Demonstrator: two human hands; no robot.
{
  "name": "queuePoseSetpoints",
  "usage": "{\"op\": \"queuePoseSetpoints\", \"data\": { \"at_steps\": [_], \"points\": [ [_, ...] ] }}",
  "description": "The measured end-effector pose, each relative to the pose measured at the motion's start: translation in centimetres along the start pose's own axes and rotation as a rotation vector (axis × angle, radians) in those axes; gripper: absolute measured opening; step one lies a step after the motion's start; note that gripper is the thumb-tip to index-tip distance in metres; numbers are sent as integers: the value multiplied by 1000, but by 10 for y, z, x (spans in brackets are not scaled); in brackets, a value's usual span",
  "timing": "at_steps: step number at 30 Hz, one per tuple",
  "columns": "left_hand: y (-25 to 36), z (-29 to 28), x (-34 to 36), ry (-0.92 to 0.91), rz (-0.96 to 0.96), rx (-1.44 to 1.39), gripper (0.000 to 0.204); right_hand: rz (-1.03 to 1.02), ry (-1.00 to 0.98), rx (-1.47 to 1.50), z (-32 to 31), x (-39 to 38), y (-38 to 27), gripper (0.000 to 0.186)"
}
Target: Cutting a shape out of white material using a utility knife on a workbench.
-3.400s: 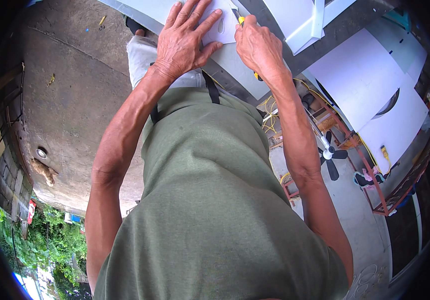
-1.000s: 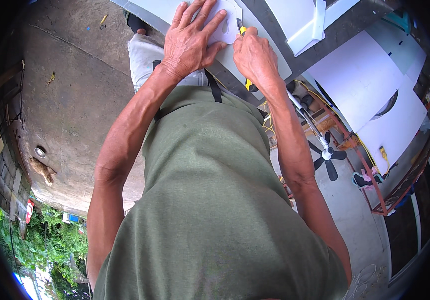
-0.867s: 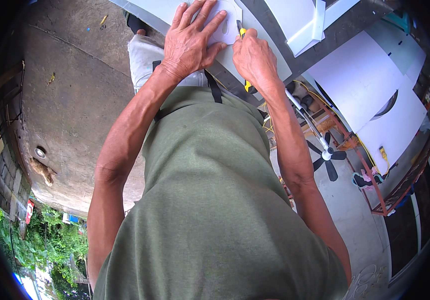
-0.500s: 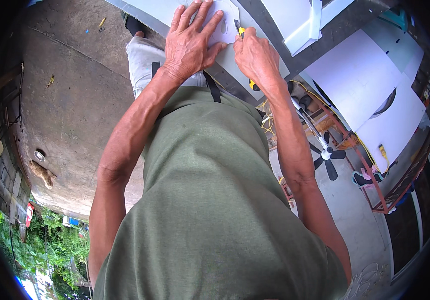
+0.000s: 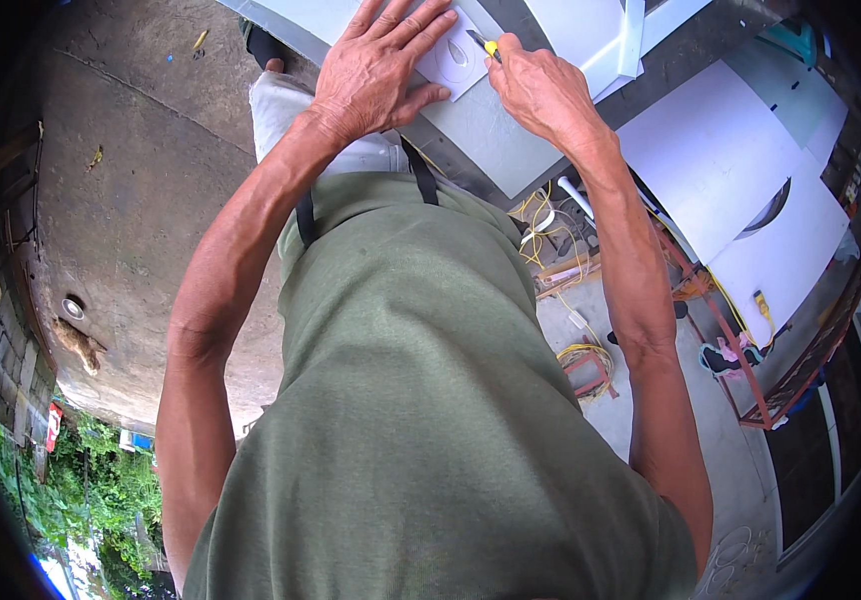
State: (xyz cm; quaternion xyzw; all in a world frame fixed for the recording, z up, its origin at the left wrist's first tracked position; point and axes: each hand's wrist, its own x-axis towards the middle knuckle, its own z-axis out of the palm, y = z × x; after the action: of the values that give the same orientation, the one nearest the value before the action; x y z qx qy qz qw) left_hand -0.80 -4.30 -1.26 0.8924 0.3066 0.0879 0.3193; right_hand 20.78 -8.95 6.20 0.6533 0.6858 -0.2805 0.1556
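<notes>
A small white sheet [image 5: 448, 76] with curved outlines and a teardrop-shaped mark lies on a larger grey-white board [image 5: 496, 140] at the top of the view. Flat on its left part rests my left hand [image 5: 376, 75], fingers stretched out and thumb along the lower edge. My right hand [image 5: 543, 88] is closed round a yellow and black utility knife [image 5: 492, 47]. The blade points up and left, close to the sheet's right side; whether its tip touches cannot be made out. Most of the knife's handle is hidden in my fist.
White panels and strips [image 5: 591, 35] lie beyond my right hand. Large white sheets [image 5: 711, 150] rest at the right above a red metal frame [image 5: 736, 370]. Tangled yellow cords [image 5: 549, 225] hang below the board's corner. Concrete floor [image 5: 141, 190] spreads to the left.
The small white sheet has turned and shifted. My right hand and knife have moved right, the blade now slanting more to the left. My left hand has slid slightly left and down.
</notes>
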Motion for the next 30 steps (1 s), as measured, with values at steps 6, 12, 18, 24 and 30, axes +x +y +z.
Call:
{"op": "queuePoseSetpoints", "data": {
  "at_steps": [6,12,18,24,30],
  "points": [
    [0,0,-1,-38,-18,59,90,43,48,45,11,-4,-4,31],
    [3,-1,0,-62,-39,66,89,25,39,54,10,-2,-3,30],
    [4,0,0,-79,-52,75,88,56,15,69,4,-5,-10,28],
    [4,1,-1,-83,-62,69,89,54,20,82,6,-8,-11,28],
    [5,0,1,-78,-67,79,89,84,8,103,7,-9,-13,28]
  ]
}}
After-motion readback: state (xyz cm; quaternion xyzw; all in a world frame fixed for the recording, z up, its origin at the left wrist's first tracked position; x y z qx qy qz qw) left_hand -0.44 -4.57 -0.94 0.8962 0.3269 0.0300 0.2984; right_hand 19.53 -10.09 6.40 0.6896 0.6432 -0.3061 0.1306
